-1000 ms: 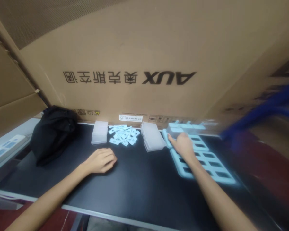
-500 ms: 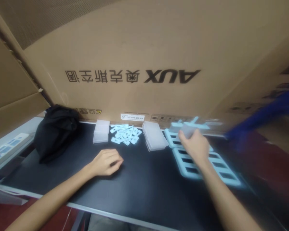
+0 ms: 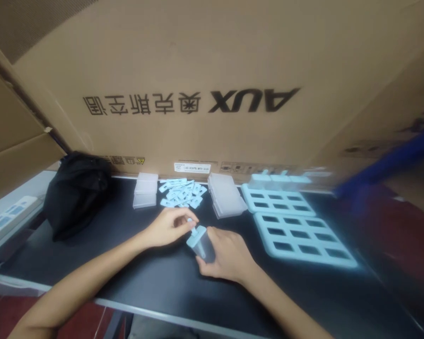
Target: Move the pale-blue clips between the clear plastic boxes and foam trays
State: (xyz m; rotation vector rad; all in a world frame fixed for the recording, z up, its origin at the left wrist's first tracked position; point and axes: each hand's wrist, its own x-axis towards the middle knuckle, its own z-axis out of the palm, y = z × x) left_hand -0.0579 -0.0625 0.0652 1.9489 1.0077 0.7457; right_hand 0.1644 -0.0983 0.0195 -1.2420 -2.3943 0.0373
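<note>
An ice-pop mold with a translucent cup and a light blue stick lid is held tilted above the black table. Around the cup's sides wrap the fingers and thumb of my right hand. My left hand pinches the tip of the lid's stick between thumb and finger. Just beyond my hands lies a loose pile of light blue stick lids. Translucent mold cups are stacked right of the pile, and more translucent cups sit left of it.
Two light blue slotted racks lie at the right, with several lidded molds at the back one's far edge. A black cloth bundle sits at the left. A large cardboard box walls off the table's far side.
My right hand has come left from the racks to the table's middle, with the mold in it. My left hand has moved slightly right and now grips the stick. The lidded molds remain by the rack.
</note>
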